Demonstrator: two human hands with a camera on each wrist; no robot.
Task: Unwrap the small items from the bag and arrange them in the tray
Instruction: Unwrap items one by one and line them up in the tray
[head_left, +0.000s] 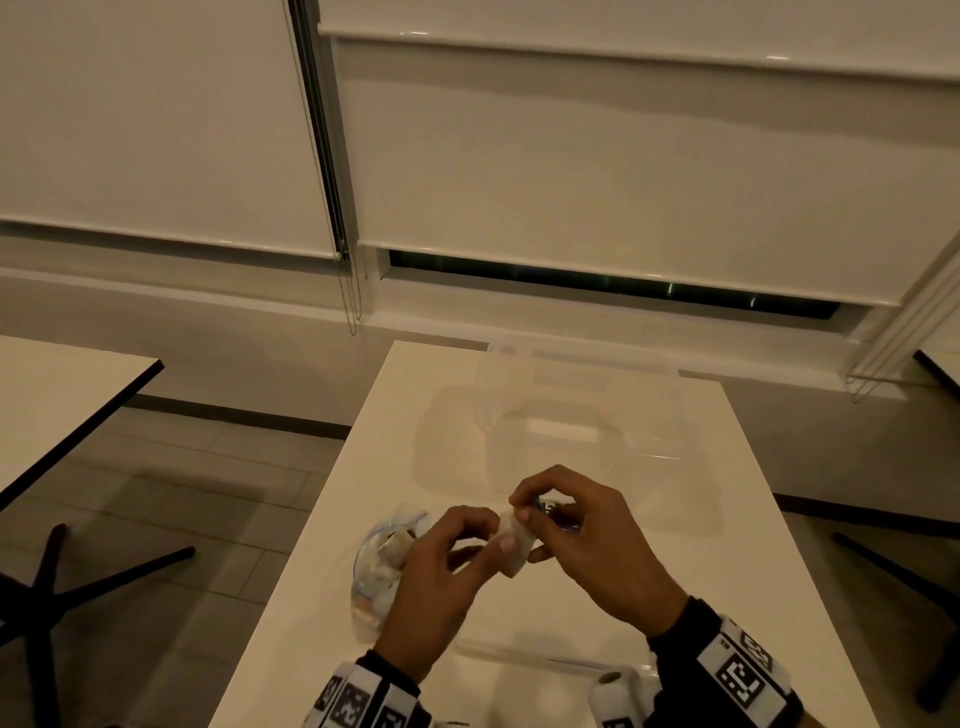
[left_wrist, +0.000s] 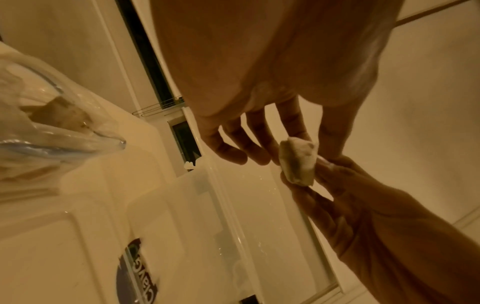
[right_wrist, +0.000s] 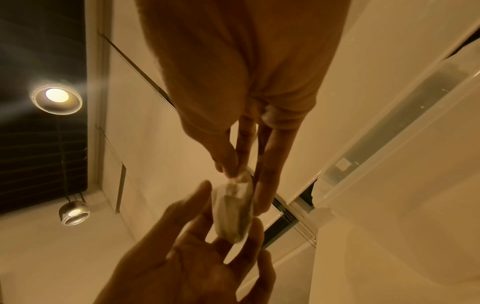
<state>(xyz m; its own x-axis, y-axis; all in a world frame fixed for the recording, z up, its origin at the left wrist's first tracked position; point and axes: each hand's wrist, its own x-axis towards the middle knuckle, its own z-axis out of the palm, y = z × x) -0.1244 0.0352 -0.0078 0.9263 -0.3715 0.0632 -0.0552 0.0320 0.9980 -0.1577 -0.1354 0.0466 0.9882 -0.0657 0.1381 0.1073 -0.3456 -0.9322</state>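
Note:
A small item in white wrapping is held up over the white table between both hands. My left hand pinches its lower end with thumb and fingers. My right hand pinches the upper end of the wrapping. The left wrist view shows the wrapped item between the two sets of fingertips, and the right wrist view shows the wrapped item too. Something dark shows under the right fingers; I cannot tell what it is. A clear bag with more wrapped pieces lies left of my left hand. A clear tray stands beyond the hands.
A flat clear plastic piece lies near the table's front edge, between my wrists. Another table stands to the left across a gap, with dark chair legs on the floor. Window blinds hang behind the table.

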